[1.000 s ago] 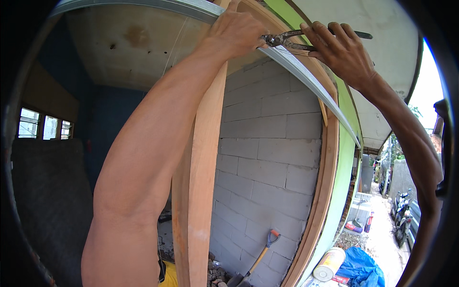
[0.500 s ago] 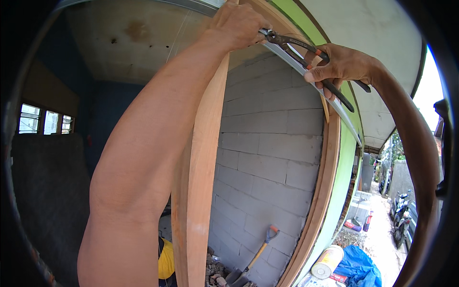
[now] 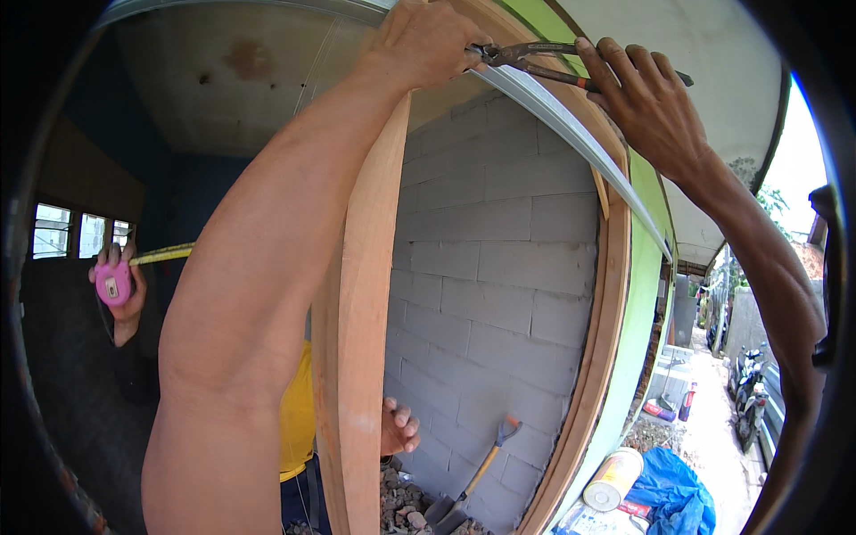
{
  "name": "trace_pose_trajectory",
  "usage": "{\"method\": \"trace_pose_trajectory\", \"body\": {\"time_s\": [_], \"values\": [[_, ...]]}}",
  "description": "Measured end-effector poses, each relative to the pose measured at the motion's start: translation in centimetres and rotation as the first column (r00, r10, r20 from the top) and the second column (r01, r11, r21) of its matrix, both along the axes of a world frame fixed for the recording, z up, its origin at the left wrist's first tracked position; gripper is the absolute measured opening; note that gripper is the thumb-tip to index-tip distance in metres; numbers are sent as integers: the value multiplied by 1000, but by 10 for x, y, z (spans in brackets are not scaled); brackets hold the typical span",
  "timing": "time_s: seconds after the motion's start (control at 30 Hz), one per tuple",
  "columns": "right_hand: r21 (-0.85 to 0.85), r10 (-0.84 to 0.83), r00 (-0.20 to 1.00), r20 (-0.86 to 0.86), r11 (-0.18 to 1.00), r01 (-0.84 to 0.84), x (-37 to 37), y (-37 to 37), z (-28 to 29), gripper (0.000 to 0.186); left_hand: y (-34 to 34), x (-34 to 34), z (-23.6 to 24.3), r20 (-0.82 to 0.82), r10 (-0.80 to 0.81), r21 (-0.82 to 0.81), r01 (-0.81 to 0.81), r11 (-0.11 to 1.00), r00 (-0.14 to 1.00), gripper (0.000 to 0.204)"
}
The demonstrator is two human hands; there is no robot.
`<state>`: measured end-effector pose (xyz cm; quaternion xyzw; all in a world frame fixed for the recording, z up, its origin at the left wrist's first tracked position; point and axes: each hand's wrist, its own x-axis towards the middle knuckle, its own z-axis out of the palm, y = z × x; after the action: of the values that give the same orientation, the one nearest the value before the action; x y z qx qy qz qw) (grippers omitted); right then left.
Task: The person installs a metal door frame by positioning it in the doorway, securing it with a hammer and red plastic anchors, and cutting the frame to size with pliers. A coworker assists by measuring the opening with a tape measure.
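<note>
Overhead, my left hand (image 3: pixel 428 45) is closed near the top of an upright wooden post (image 3: pixel 364 357); what its fingers grip is hidden. Beside those fingers are the jaws of dark pliers (image 3: pixel 546 62), by the end of a long light metal strip (image 3: pixel 571 134) that slopes down to the right. My right hand (image 3: pixel 651 102) holds the pliers by their handles, which are spread apart, with its fingers over them. Behind my left forearm, a co-worker's hand holds a pink tape measure (image 3: pixel 113 283) with its yellow blade (image 3: pixel 162 254) pulled out.
The co-worker's yellow shirt (image 3: pixel 298 410) and other hand (image 3: pixel 399 430) show around the post. A grey block wall (image 3: pixel 499 267) stands behind the wooden frame (image 3: pixel 599 357). Below are a shovel (image 3: pixel 481 473), rubble (image 3: pixel 406 513), a can (image 3: pixel 613 479) and blue plastic sheet (image 3: pixel 673 490).
My right hand has risen and turned its back toward me, swinging the pliers' handles up. My left hand has shifted slightly left. The co-worker with the tape measure has come into view.
</note>
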<state>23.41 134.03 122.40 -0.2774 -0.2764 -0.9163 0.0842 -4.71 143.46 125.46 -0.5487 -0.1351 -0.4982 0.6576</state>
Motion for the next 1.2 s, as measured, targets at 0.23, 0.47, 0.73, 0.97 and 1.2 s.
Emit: {"method": "trace_pose_trajectory", "body": {"time_s": [0.23, 0.47, 0.73, 0.97, 1.2], "values": [[-461, 10, 471, -882, 186, -867, -24, -17, -3, 46, 1, -2, 4, -6, -15, 23, 15, 1000, 1000, 29], [-419, -89, 410, -908, 192, -887, -30, -33, 3, 37, 22, 24, -10, 104, -81, 305, 45, 951, 991, 45], [-419, 26, 487, -873, 469, -777, -43, -37, 13, 38, 18, 129, -62, 198, -258, 143, 232, 962, 946, 91], [-319, -59, 323, -945, 397, -861, -64, -60, 15, 35, 13, 153, -46, 282, -443, 242, 384, 891, 851, 80], [-409, -144, 394, -908, 516, -753, -92, -72, 17, 33, 18, 152, -38, 308, -476, 369, 358, 858, 824, 69]]}}
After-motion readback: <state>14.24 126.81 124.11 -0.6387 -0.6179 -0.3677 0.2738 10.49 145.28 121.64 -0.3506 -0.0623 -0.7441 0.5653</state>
